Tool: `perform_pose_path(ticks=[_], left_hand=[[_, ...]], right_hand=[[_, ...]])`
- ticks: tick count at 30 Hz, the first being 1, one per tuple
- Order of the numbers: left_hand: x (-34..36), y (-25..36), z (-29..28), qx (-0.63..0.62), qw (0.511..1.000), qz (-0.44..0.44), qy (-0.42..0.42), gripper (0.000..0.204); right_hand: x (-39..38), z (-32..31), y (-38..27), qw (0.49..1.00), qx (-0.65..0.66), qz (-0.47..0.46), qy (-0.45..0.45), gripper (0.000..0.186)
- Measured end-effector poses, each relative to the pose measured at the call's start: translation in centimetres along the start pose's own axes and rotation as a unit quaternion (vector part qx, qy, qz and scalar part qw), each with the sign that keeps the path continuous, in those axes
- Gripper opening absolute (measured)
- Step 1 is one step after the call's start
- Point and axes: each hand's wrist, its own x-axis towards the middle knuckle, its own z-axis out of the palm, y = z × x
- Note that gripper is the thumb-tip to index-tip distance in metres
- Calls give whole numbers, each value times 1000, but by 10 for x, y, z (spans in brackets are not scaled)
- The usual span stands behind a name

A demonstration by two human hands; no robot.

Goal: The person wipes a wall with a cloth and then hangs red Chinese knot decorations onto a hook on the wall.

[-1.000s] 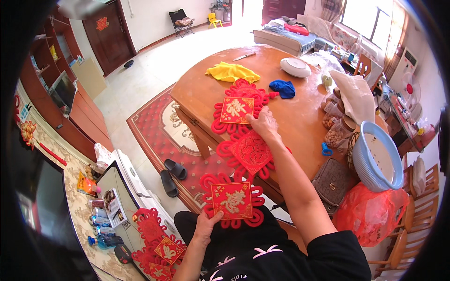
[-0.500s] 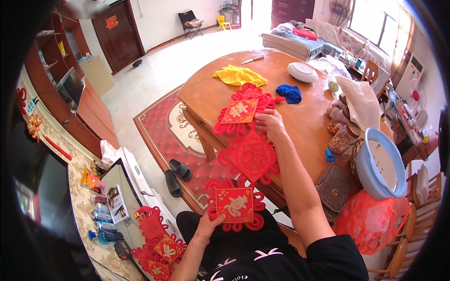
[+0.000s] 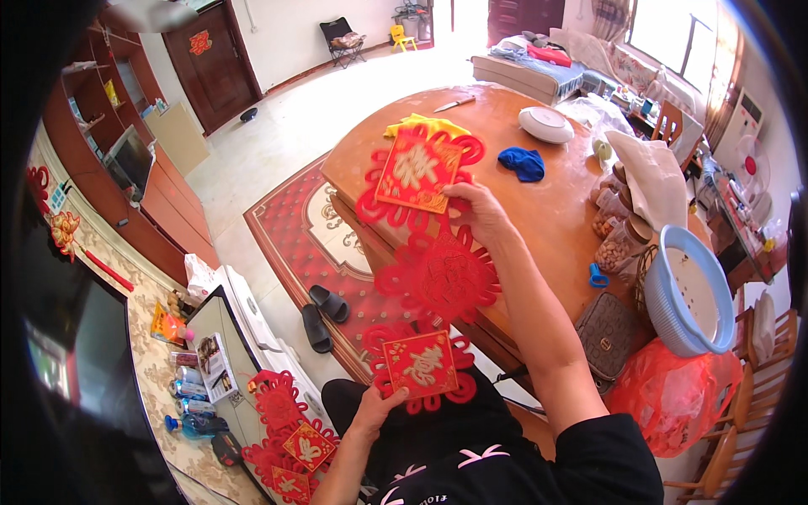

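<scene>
I have the red knotted-cord ornament with 3 linked sections point(image 3: 450, 278) stretched from above the lap to over the rounded brown wooden table point(image 3: 539, 215); my left hand point(image 3: 375, 411) pinches the lowest panel's point(image 3: 421, 362) corner; my right hand point(image 3: 478, 210) grips the top panel's point(image 3: 416, 168) lower right corner; a crumpled blue cloth point(image 3: 522, 164) lies beyond.

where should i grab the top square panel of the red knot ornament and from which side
I'd take the top panel by its lower-right corner, coming from the right, where the right grip pinches it: the panel looks flat and stiff, turned so this corner points downward in view, while the cord loops around it look soft and would probably give.
</scene>
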Motion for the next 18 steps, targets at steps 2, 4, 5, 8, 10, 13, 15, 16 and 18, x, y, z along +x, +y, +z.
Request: perform_pose_path(ticks=[2,4,5,8,10,13,15,16,18], left_hand=[[-6,0,-9,-11,1000,-1,22,43],[-2,-2,-17,-5,1000,-14,24,44],[1,-3,-23,-2,999,-20,26,45],[4,-2,-65,53,998,-27,32,58],[-5,15,-99,30,995,-9,90,58],[-42,83,-124,-86,980,93,150,52],[-59,124,-123,-37,975,197,93,59],[-60,137,-126,-30,973,218,67,62],[-55,168,-109,-68,972,226,26,65]], right_hand=[[-14,15,-13,996,72,-30,-41,26],[-22,9,-22,989,115,-47,-79,34],[-26,10,-24,989,120,-46,-80,34],[-35,15,-23,985,125,-42,-109,36],[-39,18,-17,979,120,-39,-161,39],[-58,50,-1,979,80,-22,-185,43],[-74,68,8,970,86,11,-229,48],[-79,75,18,964,88,19,-252,49],[-87,80,27,947,67,37,-311,51]])
